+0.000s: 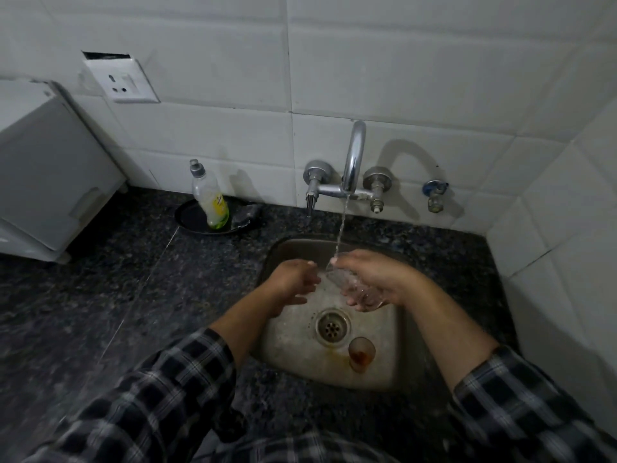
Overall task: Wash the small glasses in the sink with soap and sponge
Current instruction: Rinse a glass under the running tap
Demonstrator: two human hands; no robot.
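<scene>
My right hand (377, 279) grips a small clear glass (347, 282), tilted with its mouth up to the left under the stream of water from the tap (354, 155). My left hand (293, 279) hovers just left of the glass with relaxed, slightly curled fingers and holds nothing. A second small glass (361, 354) stands upright on the floor of the steel sink (287, 335), right of the drain (332, 326), with brown liquid at its bottom. A soap bottle (210, 198) and a dark sponge (245, 215) sit on a black plate (190, 218) behind the sink.
Dark speckled granite counter (100, 295) surrounds the sink. A white appliance (43, 168) stands at the far left. White tiled walls rise behind and to the right, with a socket (122, 81) and a small blue-handled valve (434, 193).
</scene>
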